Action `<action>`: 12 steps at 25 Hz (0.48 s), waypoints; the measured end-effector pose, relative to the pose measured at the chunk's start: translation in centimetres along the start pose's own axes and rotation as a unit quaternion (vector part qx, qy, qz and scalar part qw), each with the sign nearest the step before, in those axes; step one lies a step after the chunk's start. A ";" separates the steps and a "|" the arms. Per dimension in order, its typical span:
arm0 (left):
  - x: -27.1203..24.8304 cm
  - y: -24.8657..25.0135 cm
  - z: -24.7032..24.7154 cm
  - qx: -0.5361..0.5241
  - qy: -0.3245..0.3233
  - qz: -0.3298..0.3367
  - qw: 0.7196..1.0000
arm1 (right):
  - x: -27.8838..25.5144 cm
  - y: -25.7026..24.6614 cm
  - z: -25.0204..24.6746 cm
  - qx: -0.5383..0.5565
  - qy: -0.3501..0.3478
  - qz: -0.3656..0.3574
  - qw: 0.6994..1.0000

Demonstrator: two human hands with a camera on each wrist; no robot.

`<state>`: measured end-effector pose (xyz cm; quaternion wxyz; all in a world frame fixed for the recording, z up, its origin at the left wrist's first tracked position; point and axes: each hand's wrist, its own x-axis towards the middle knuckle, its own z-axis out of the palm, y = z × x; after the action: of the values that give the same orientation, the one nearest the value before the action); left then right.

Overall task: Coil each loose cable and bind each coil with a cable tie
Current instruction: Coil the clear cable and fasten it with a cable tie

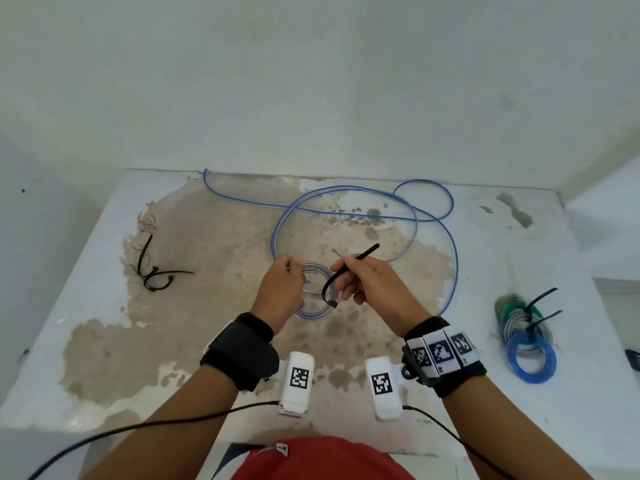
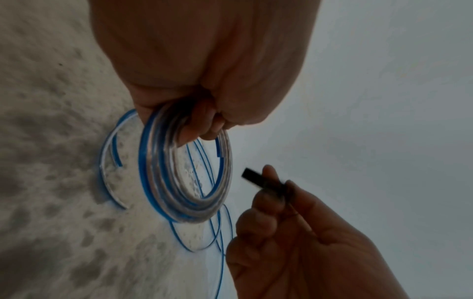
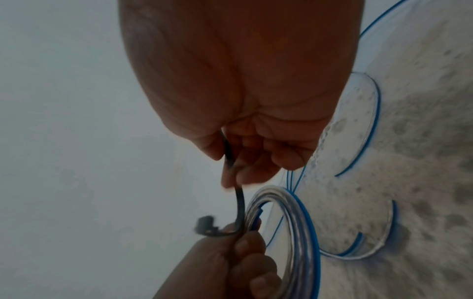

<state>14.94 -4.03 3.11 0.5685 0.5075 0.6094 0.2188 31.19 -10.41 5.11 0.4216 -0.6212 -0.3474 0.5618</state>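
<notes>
My left hand [image 1: 282,289] grips a small coil of clear cable with a blue stripe [image 1: 313,311], held above the middle of the table. The same coil [image 2: 184,176] hangs from my curled left fingers [image 2: 202,125] in the left wrist view. My right hand [image 1: 360,275] pinches a black cable tie [image 1: 346,270] that curves down beside the coil, its head [image 1: 333,303] at the coil's right side. In the right wrist view the black cable tie [image 3: 239,210] bends against the coil [image 3: 294,232]. The rest of this cable [image 1: 346,216] lies in loose loops behind.
Bound coils in green, grey and blue [image 1: 524,337] lie at the table's right, with black ties sticking up. Spare black cable ties [image 1: 154,271] lie at the left. The table top [image 1: 207,323] is white with worn brown patches; a wall stands behind.
</notes>
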 end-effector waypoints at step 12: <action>-0.8 1.2 3.4 0.007 0.039 0.011 0.999 | -1.1 1.2 -3.5 -0.144 -0.031 -0.031 0.989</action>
<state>18.32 -5.34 3.63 0.5382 0.5089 0.6272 0.2406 34.51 -12.33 4.48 0.3340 -0.6463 -0.4567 0.5120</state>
